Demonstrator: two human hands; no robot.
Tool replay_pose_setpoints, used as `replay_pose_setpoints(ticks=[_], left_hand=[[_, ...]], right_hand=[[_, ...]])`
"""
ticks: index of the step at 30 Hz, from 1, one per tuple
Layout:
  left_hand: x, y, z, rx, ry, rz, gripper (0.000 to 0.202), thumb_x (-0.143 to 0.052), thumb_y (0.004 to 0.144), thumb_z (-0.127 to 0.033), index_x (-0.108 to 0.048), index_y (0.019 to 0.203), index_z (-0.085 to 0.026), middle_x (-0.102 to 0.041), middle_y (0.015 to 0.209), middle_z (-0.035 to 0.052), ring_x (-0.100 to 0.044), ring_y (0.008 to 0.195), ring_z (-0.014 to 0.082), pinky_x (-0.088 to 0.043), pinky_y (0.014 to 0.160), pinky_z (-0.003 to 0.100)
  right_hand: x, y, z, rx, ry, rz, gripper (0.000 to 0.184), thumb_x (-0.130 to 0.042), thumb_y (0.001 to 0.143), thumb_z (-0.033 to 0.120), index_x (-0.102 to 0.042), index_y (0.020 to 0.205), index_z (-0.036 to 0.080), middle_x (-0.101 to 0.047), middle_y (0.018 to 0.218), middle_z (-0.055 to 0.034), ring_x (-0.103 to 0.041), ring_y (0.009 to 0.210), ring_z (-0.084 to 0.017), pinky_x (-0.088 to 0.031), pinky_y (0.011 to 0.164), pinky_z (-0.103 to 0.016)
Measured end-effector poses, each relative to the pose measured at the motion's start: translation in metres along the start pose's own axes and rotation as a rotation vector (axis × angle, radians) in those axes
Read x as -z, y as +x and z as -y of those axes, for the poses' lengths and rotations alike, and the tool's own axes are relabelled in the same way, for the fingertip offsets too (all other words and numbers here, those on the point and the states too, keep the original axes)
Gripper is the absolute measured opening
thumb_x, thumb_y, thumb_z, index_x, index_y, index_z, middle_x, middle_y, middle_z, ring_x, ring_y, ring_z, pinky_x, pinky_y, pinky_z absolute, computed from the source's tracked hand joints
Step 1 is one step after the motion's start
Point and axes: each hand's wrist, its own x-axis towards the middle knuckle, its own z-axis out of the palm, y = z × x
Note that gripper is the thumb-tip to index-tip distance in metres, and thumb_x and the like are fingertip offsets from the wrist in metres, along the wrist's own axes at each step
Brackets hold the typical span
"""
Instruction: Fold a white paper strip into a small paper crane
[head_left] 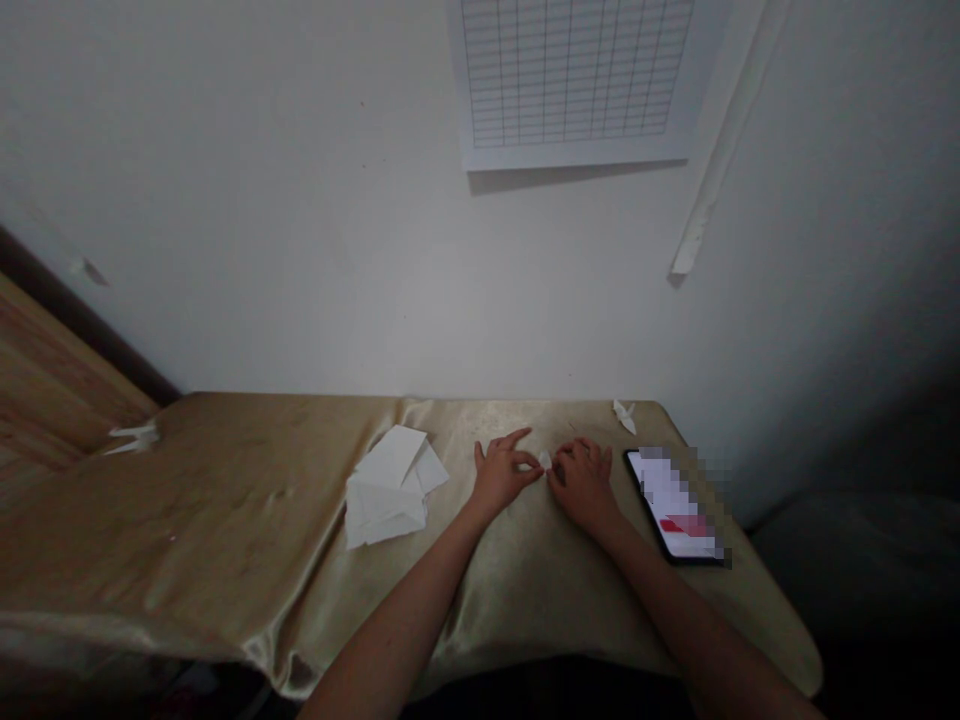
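Between my two hands is a small folded piece of white paper (545,461), mostly hidden by my fingertips. My left hand (504,470) pinches its left side with thumb and index finger, while the other fingers stretch forward. On the opposite side, the bent fingers of my right hand (583,480) grip the same paper. Left of my hands lies a loose pile of white paper sheets (390,490). A small folded paper crane (624,416) sits near the table's far right corner.
A phone (667,510) with a lit, partly blurred screen lies to the right. Shiny gold cloth (217,520) covers the table, wrinkled at left. White folded paper (135,437) rests at the far left. A printed grid sheet (577,80) hangs on the wall behind.
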Motion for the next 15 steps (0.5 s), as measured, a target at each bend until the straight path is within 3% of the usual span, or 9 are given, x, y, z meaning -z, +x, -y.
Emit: replay_pose_setpoints(ticks=[15], left_hand=[[-0.004,-0.002,0.002,-0.015,0.045,-0.013,0.011,-0.077,0.083,-0.039,-0.075,0.093,-0.036,-0.047,0.155,-0.0068,-0.043,0.14,0.0295,-0.009,0.118,0.073]], right_hand=[[-0.011,0.002,-0.007,-0.086,0.012,0.0,0.02,-0.062,0.089,0.038,-0.069,0.103,0.024,-0.062,0.12,-0.0101,-0.044,0.125,-0.033,-0.024,0.109,-0.061]])
